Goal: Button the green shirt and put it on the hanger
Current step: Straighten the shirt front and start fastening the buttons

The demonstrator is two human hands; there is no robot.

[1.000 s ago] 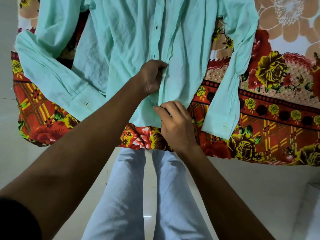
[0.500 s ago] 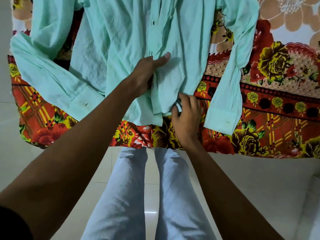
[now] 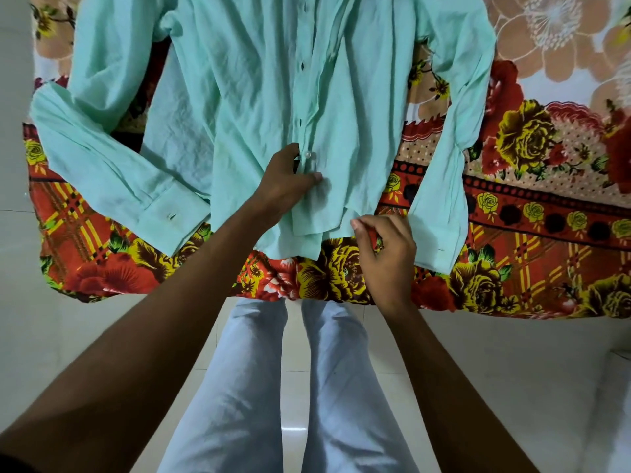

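Observation:
The green shirt (image 3: 246,107) lies front up on a flowered bedsheet (image 3: 532,206), sleeves spread to both sides. My left hand (image 3: 285,180) grips the front placket low on the shirt, thumb pressed on the cloth just below a white button (image 3: 308,154). Dark buttonholes run up the placket above it. My right hand (image 3: 384,249) sits at the bottom hem to the right, fingers curled, pinching the hem's edge. No hanger is in view.
The bedsheet hangs over the near edge of the bed (image 3: 341,295). My legs in pale blue trousers (image 3: 259,387) stand against it on a light tiled floor (image 3: 512,370). The shirt's cuffs (image 3: 170,220) reach close to the bed's edge.
My left hand slid down the placket and now holds it beside a button. The lower front has been pulled flatter, and my right hand shifted slightly right along the hem.

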